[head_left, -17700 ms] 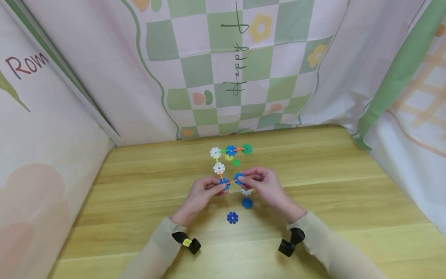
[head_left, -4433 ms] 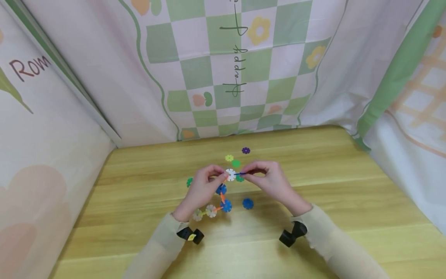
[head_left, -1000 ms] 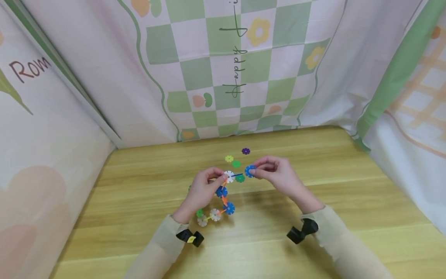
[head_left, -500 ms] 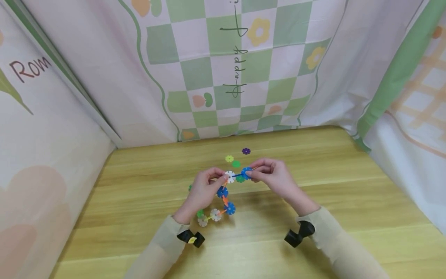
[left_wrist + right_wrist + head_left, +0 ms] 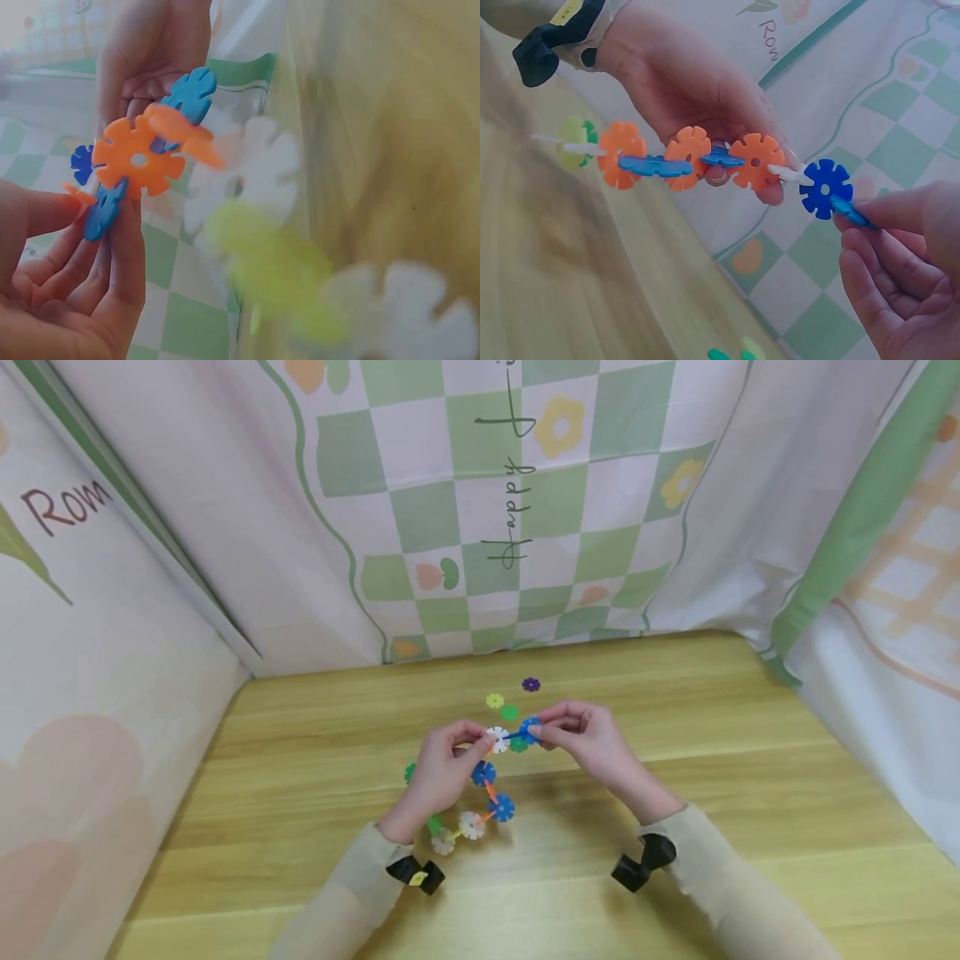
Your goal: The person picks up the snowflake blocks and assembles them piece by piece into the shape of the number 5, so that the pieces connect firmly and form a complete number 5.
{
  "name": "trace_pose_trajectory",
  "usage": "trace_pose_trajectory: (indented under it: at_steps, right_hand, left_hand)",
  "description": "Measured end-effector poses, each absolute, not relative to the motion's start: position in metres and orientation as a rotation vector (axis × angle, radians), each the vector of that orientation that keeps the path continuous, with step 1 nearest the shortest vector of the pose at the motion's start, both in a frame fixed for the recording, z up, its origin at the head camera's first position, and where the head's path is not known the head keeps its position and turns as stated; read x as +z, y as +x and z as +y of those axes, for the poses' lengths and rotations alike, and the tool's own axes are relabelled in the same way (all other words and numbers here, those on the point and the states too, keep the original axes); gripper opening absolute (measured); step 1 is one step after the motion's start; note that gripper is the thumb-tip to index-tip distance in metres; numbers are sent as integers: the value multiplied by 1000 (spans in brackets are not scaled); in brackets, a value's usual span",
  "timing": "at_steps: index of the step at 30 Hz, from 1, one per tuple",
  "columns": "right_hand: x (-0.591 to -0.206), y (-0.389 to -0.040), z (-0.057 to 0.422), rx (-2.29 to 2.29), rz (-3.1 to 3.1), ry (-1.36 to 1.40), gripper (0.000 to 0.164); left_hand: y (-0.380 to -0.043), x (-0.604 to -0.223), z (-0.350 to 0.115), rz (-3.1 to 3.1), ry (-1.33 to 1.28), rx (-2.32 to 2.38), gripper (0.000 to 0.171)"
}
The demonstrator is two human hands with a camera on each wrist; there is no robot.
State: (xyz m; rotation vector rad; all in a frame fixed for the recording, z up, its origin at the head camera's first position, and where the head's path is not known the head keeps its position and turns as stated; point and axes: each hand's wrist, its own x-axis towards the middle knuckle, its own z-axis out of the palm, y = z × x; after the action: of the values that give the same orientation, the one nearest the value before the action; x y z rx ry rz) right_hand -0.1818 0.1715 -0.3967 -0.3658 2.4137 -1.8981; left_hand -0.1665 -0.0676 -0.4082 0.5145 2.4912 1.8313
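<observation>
A chain of slotted snowflake discs hangs from my left hand (image 5: 442, 768), which pinches it by the white disc (image 5: 498, 740) near its far end. Slotted into that one is a dark blue disc (image 5: 812, 192), edge-on in the head view. My right hand (image 5: 592, 747) pinches a lighter blue disc (image 5: 529, 729); its rim meets the dark blue disc's rim in the right wrist view. Below the left hand the chain carries orange discs (image 5: 124, 154), blue discs (image 5: 501, 807) and white discs (image 5: 470, 826). A green disc (image 5: 409, 773) shows left of the left hand, partly hidden.
Loose on the wooden table (image 5: 712, 760) behind the hands lie a purple disc (image 5: 531, 684), a yellow disc (image 5: 495, 701) and a light green disc (image 5: 509, 712). A darker green disc (image 5: 519, 744) is partly covered by the chain. A checked cloth (image 5: 555, 510) hangs behind.
Earlier, white and dark blue discs lay loose; both are now on the chain. The right hand has taken the lighter blue disc from the table and moved it left against the dark blue one.
</observation>
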Motion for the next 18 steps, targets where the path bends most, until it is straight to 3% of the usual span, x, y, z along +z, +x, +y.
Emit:
trace_pose_trajectory:
  at_steps: [8,18]
  right_hand:
    - [-390,-196,171,-1948,2372,-354,31]
    - [-382,-206,164,-1983,2304,-360,27]
  left_hand:
    - [-163,-406,-55,2296,491,1943,16]
    - [-164,-407,-51,2169,539,1961,21]
